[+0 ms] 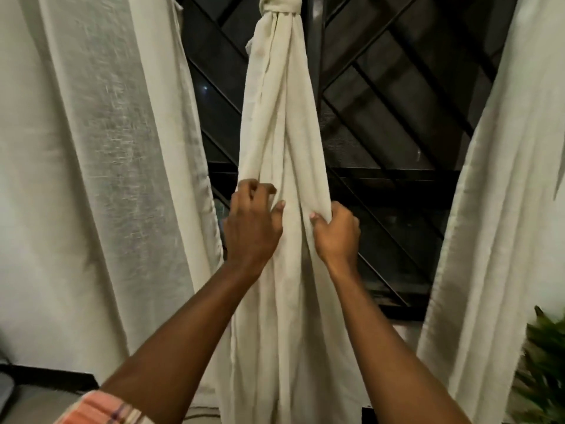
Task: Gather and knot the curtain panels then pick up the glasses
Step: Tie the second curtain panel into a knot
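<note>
A cream curtain panel (281, 123) hangs in the middle of the window, tied in a knot (279, 6) at the top edge of the view. Below the knot the cloth falls in long folds. My left hand (252, 224) grips the folds on the left side of the panel with curled fingers. My right hand (336, 231) pinches a fold at the panel's right edge. Both hands sit at the same height, about halfway down. No glasses are in view.
A sheer white curtain (101, 179) hangs loose at the left and another white curtain (504, 209) at the right. Behind them is a dark window with a black diagonal grille (397, 96). A green plant (544, 362) stands at the lower right.
</note>
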`<move>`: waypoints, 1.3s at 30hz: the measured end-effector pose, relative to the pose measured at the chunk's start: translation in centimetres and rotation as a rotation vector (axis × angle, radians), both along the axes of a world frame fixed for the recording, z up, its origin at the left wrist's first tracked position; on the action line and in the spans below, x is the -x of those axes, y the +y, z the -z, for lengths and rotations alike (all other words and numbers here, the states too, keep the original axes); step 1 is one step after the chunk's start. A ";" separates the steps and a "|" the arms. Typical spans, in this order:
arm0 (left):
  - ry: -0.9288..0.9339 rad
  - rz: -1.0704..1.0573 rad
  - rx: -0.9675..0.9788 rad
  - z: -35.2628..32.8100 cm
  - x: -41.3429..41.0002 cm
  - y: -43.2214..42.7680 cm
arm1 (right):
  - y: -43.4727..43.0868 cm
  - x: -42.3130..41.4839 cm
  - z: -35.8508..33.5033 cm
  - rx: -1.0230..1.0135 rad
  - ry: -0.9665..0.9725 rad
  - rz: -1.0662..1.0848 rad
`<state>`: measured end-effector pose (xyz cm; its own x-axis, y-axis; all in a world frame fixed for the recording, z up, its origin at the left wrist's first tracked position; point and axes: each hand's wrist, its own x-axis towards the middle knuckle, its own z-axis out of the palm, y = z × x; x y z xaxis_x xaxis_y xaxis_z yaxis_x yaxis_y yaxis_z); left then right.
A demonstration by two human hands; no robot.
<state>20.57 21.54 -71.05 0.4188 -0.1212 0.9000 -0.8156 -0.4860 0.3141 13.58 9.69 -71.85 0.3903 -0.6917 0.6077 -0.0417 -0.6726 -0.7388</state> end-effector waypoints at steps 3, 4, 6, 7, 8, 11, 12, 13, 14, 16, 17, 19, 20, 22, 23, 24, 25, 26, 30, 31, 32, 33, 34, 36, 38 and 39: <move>0.038 0.036 -0.080 0.8 1.2 -0.6 | 1.7 -0.3 0.8 0.015 -0.033 -0.081; 0.083 0.065 -0.066 1.0 1.4 -0.8 | 2.0 -0.4 0.9 0.022 -0.032 -0.100; 0.177 0.119 0.027 1.3 1.6 -1.1 | 2.3 -0.3 1.0 0.025 -0.036 -0.129; 0.205 0.129 0.074 1.6 1.8 -1.2 | 2.4 -0.1 1.0 0.018 -0.039 -0.137; 0.222 0.126 0.106 1.9 1.9 -1.2 | 2.3 0.0 1.1 0.010 -0.040 -0.140; 0.270 0.084 0.142 2.7 1.9 -1.1 | 2.2 0.5 1.1 -0.003 -0.042 -0.136; 0.289 0.073 0.141 2.8 1.9 -1.1 | 2.2 0.6 1.1 -0.007 -0.045 -0.138; 0.304 0.061 0.134 3.0 1.8 -1.0 | 2.2 0.8 1.1 -0.008 -0.049 -0.143; 0.310 0.048 0.124 3.0 1.8 -1.0 | 2.3 1.0 1.1 -0.009 -0.051 -0.148; 0.276 0.024 0.081 3.2 1.8 -0.9 | 2.6 1.3 1.2 -0.005 -0.063 -0.166; 0.243 0.015 0.043 3.3 1.9 -0.9 | 2.8 1.5 1.4 0.006 -0.072 -0.169; 0.210 0.026 -0.034 3.6 2.3 -1.0 | 3.0 1.8 1.8 0.029 -0.095 -0.158; 0.228 0.040 -0.058 3.7 2.4 -1.2 | 3.1 2.0 2.0 0.033 -0.109 -0.152; 0.315 0.046 -0.090 3.6 2.5 -1.5 | 3.1 2.1 2.2 0.050 -0.125 -0.144; 0.366 0.031 -0.109 3.5 2.5 -1.6 | 3.0 2.1 2.3 0.063 -0.124 -0.137; 0.409 0.013 -0.125 3.3 2.4 -1.7 | 2.7 2.1 2.4 0.072 -0.117 -0.128; 0.435 -0.006 -0.135 3.2 2.3 -1.7 | 2.5 2.1 2.5 0.073 -0.105 -0.120; 0.445 -0.020 -0.137 3.1 2.1 -1.6 | 2.2 2.1 2.6 0.072 -0.092 -0.117; 0.450 -0.055 -0.095 3.0 0.9 -0.7 | 0.9 2.0 2.6 0.055 -0.057 -0.074; 0.457 -0.064 -0.090 3.0 0.6 -0.5 | 0.6 1.9 2.7 0.049 -0.054 -0.042; 0.459 -0.073 -0.088 3.0 0.4 -0.3 | 0.3 1.8 2.8 0.042 -0.049 -0.007; 0.454 -0.078 -0.091 3.0 0.2 -0.1 | 0.2 1.6 2.8 0.042 -0.044 0.020; 0.439 -0.081 -0.098 3.1 0.1 -0.1 | 0.3 1.4 2.9 0.047 -0.037 0.040; 0.403 -0.094 -0.120 3.0 0.2 0.0 | 0.7 1.0 3.1 0.069 -0.026 0.067; 0.368 -0.092 -0.130 2.9 0.3 -0.1 | 1.2 0.8 3.2 0.088 -0.012 0.091; 0.351 -0.086 -0.131 2.9 0.3 0.0 | 1.4 0.6 3.3 0.096 -0.007 0.101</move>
